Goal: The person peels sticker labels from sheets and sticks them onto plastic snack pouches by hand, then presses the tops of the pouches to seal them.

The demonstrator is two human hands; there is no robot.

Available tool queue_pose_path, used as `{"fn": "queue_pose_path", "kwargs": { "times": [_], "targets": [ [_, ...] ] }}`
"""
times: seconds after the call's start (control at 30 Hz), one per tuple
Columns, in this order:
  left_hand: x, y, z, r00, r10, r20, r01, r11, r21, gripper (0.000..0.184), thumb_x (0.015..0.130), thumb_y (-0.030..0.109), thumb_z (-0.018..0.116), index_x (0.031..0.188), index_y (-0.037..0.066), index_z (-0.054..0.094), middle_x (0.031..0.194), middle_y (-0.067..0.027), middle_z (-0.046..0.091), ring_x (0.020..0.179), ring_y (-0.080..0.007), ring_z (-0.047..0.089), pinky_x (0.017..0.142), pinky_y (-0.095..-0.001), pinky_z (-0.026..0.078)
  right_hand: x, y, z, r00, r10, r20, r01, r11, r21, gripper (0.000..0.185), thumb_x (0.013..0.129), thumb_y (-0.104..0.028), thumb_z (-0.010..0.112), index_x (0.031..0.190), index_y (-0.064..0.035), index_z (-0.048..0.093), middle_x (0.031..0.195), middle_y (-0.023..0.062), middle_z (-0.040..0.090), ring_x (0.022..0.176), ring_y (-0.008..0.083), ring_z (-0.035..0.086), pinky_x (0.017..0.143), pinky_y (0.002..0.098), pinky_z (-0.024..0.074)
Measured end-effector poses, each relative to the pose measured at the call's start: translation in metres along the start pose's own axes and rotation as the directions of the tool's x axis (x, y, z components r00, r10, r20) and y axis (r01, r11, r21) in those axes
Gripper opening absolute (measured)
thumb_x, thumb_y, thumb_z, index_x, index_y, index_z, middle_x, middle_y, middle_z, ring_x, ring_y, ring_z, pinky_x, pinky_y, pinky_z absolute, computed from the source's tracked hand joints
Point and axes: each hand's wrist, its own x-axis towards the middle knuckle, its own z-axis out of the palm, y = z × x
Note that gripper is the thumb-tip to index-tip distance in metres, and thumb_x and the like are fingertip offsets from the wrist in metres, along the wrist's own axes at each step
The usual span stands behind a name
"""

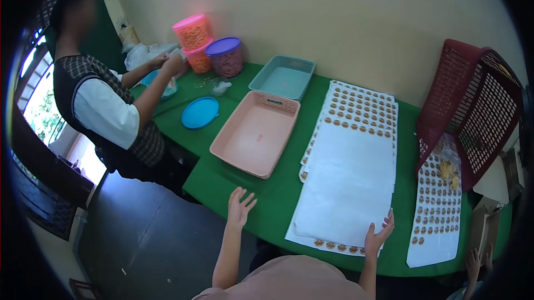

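My left hand (240,208) is raised over the front edge of the green-covered table (267,200), its fingers spread and nothing in it. A pink plastic tray (261,124) lies just beyond that hand. My right hand (379,235) is at the lower right edge of a blank white sheet (347,180), fingers apart; whether it touches the paper is hard to tell. Under the blank sheet are several sheets printed with rows of small round brown labels (361,105), showing at the back and along the front edge.
A teal tray (283,80), blue lid (200,113), purple-lidded tub (225,58) and pink-lidded tubs (193,33) stand behind. A co-worker (105,94) handles something at left. Right are a maroon crate (445,94), another label sheet (434,227) and another person's hands (474,264).
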Motion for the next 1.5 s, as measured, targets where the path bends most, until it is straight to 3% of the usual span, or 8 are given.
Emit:
{"fn": "queue_pose_path", "kwargs": {
  "times": [0.07, 0.47, 0.53, 0.67, 1.2, 1.27, 1.43, 1.5],
  "targets": [
    [0.018, 0.015, -0.015, 0.97, -0.219, 0.107, 0.243, 0.898, -0.366, 0.06, 0.078, 0.034, 0.053, 0.122, 0.008, 0.02, 0.121, -0.0161, 0.025, 0.108, -0.035, 0.037, 0.086, -0.0488, 0.035, -0.008, -0.021, 0.024, 0.994, -0.103, 0.032, 0.103, 0.995, 0.001, 0.065, 0.062, 0.006, 0.052, 0.122, -0.0011, 0.028, 0.109, 0.0172, 0.038, 0.096, 0.0291, 0.038, 0.082, 0.037, 0.0313],
    [0.079, 0.048, -0.029, 0.892, -0.248, 0.378, 0.325, 0.933, -0.154, 0.076, 0.078, 0.05, 0.044, 0.132, 0.016, 0.002, 0.131, -0.0131, 0.016, 0.117, -0.0309, 0.027, 0.092, -0.0495, 0.025, -0.073, -0.119, 0.17, 0.924, -0.179, 0.337, 0.151, 0.983, 0.109, 0.067, 0.06, -0.003, 0.055, 0.121, 0.0008, 0.027, 0.106, 0.0196, 0.039, 0.098, 0.0323, 0.036, 0.085, 0.0403, 0.0313],
    [0.086, 0.051, -0.049, 0.917, -0.254, 0.307, 0.188, 0.955, 0.229, 0.068, 0.081, 0.043, 0.044, 0.132, 0.014, 0.01, 0.13, -0.0125, 0.021, 0.117, -0.029, 0.028, 0.093, -0.0444, 0.026, -0.068, -0.134, 0.188, 0.92, -0.144, 0.364, 0.113, 0.988, 0.104, 0.067, 0.063, -0.005, 0.056, 0.123, -0.0017, 0.026, 0.109, 0.0191, 0.037, 0.1, 0.0298, 0.037, 0.083, 0.0388, 0.0343],
    [0.122, 0.077, -0.077, 0.992, -0.063, 0.107, 0.033, 0.965, 0.259, 0.063, 0.082, 0.038, 0.045, 0.131, 0.013, 0.015, 0.134, -0.0124, 0.017, 0.12, -0.0275, 0.024, 0.094, -0.0433, 0.024, -0.042, -0.166, 0.234, 0.891, 0.074, 0.449, -0.308, 0.824, 0.476, 0.07, 0.074, -0.013, 0.056, 0.127, -0.005, 0.012, 0.12, 0.0186, 0.03, 0.107, 0.0283, 0.037, 0.088, 0.0393, 0.0334],
    [0.184, 0.082, -0.044, 0.91, 0.3, 0.285, -0.391, 0.85, 0.354, 0.038, 0.081, 0.006, 0.041, 0.119, 0.0, 0.036, 0.115, -0.0157, 0.044, 0.107, -0.0233, 0.042, 0.09, -0.0299, 0.031, -0.022, -0.188, 0.297, 0.888, -0.048, 0.458, -0.276, 0.742, 0.612, 0.065, 0.08, -0.005, 0.045, 0.129, -0.0064, 0.002, 0.129, 0.0208, 0.023, 0.108, 0.0257, 0.042, 0.09, 0.0336, 0.0333],
    [0.174, 0.096, -0.032, 0.619, 0.741, 0.26, -0.607, 0.242, 0.757, 0.033, 0.078, 0.005, 0.046, 0.11, 0.0, 0.043, 0.103, -0.0151, 0.049, 0.097, -0.0246, 0.048, 0.084, -0.0305, 0.036, -0.022, -0.192, 0.294, 0.904, -0.044, 0.425, -0.249, 0.755, 0.607, 0.066, 0.08, -0.008, 0.046, 0.129, -0.007, 0.002, 0.125, 0.022, 0.031, 0.106, 0.0247, 0.044, 0.089, 0.0333, 0.0333],
    [0.2, 0.119, 0.034, 0.68, 0.371, 0.632, -0.699, 0.587, 0.408, 0.027, 0.073, 0.006, 0.052, 0.099, -0.001, 0.049, 0.098, -0.0147, 0.049, 0.093, -0.0285, 0.048, 0.079, -0.0351, 0.038, -0.024, -0.189, 0.296, 0.897, -0.025, 0.442, -0.27, 0.759, 0.592, 0.067, 0.08, -0.01, 0.047, 0.129, -0.0071, 0.002, 0.116, 0.024, 0.041, 0.104, 0.0247, 0.045, 0.09, 0.0339, 0.0326],
    [0.245, 0.093, 0.053, 0.596, 0.404, 0.694, -0.795, 0.413, 0.443, 0.028, 0.074, 0.01, 0.052, 0.1, -0.001, 0.048, 0.1, -0.0162, 0.049, 0.095, -0.0302, 0.048, 0.08, -0.0365, 0.038, -0.026, -0.185, 0.299, 0.898, -0.023, 0.44, -0.276, 0.749, 0.602, 0.067, 0.08, -0.01, 0.047, 0.129, -0.0074, 0.001, 0.117, 0.0242, 0.041, 0.103, 0.0248, 0.046, 0.089, 0.0339, 0.0326]
  ]
}}
